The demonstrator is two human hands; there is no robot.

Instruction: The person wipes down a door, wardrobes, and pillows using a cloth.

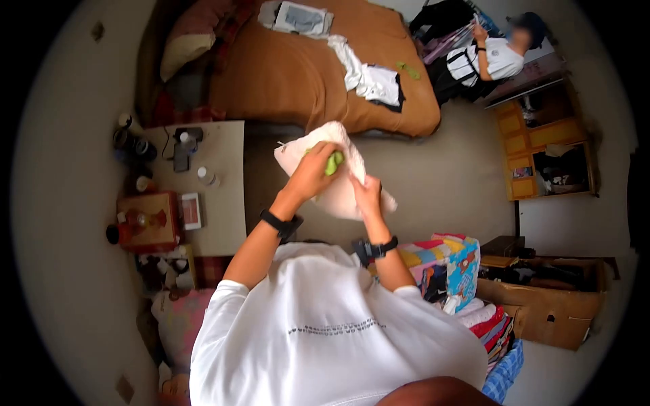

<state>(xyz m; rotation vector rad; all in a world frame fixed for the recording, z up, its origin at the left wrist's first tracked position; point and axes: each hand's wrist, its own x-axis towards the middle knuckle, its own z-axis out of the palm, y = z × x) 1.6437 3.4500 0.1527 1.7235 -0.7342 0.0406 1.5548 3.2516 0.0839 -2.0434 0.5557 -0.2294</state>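
Observation:
A pale pink, soft, padded item like a small cushion or folded towel point(344, 200) is held up in front of my body, above the floor. My left hand point(315, 170) is closed around a bright green object point(333, 163) and presses against the upper face of the pink item. Fingers hide most of the green object, so its kind does not show. At the near right edge, my right hand point(367, 196) grips the pink item between thumb and fingers. Both wrists wear black bands.
Ahead is a bed point(271, 81) with white clothes point(372, 82) and a green item point(408, 70). A table point(227, 176) with bottles stands left. A person point(497, 59) sits far right, near a wooden cabinet point(542, 139). A cardboard box point(542, 308) and stacked fabrics point(491, 325) lie right.

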